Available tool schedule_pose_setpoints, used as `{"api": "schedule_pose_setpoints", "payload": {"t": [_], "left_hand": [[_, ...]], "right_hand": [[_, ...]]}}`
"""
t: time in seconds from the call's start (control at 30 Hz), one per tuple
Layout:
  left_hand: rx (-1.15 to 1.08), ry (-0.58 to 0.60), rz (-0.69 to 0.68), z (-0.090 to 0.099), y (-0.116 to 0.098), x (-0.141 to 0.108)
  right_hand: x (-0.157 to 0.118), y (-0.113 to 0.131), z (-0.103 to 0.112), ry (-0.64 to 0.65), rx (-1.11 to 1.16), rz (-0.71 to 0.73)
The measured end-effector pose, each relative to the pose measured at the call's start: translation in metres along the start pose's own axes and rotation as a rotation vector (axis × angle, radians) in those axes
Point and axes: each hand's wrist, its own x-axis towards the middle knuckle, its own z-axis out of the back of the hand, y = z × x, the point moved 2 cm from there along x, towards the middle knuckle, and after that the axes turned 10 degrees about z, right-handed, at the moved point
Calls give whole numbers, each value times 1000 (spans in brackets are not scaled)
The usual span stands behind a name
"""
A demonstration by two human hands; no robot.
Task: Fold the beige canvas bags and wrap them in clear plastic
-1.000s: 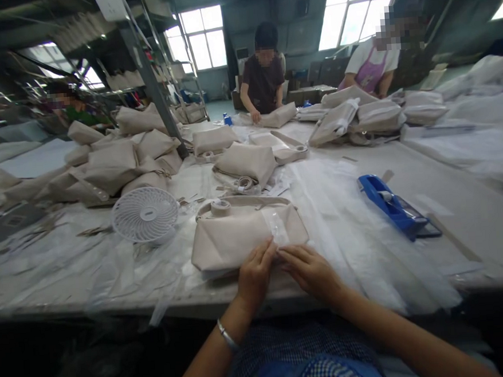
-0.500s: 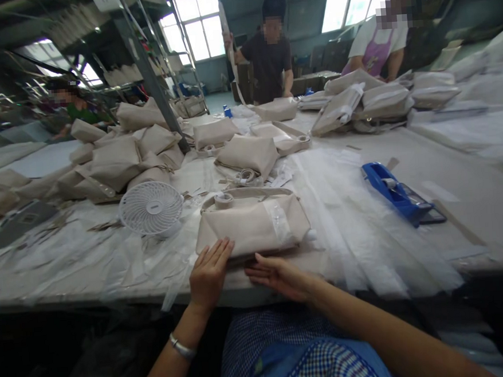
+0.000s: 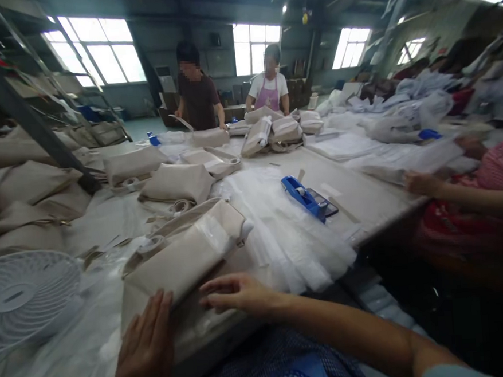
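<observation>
Well, the pale desk (image 3: 364, 195) spreads before you to the far side, where a person in a dark top (image 3: 200, 103) and a person in a purple apron (image 3: 271, 95) stand. Along its left lies a heap of beige bags (image 3: 31, 186). Clear plastic sheets (image 3: 275, 227) fan out right of the middle. The bag in front of you (image 3: 183, 262) lies slantwise on the near side of the desk, its left end nearer you than its right. Left of it, at the scene's near left, is a white fan (image 3: 29, 284). Your left hand (image 3: 145, 342) lies against the bag's near left end, fingers straight and close together, gripping nothing. Your right hand (image 3: 237, 293) is just beside the bag's near side, fingers loosely spread with nothing in them; whether they touch it, I cannot tell. A blue tape dispenser (image 3: 304, 199) sits right of the sheets. Smallest, a shiny strip (image 3: 214, 234) crosses the bag's right part.
</observation>
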Motion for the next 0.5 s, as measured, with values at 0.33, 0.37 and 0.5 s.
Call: {"api": "schedule_pose_setpoints", "payload": {"t": [0.33,0.37,0.5], "left_hand": [[-58,4,-37,-1,-41,8],[-57,8,-44,-3,-42,7],[-30,3,-56,-7,-42,2]], "right_hand": [[-44,94,278,-908,-1175,51],[-42,95,292,-917,-1122,-22],[-30,89,313,-908,-885,-125]]}}
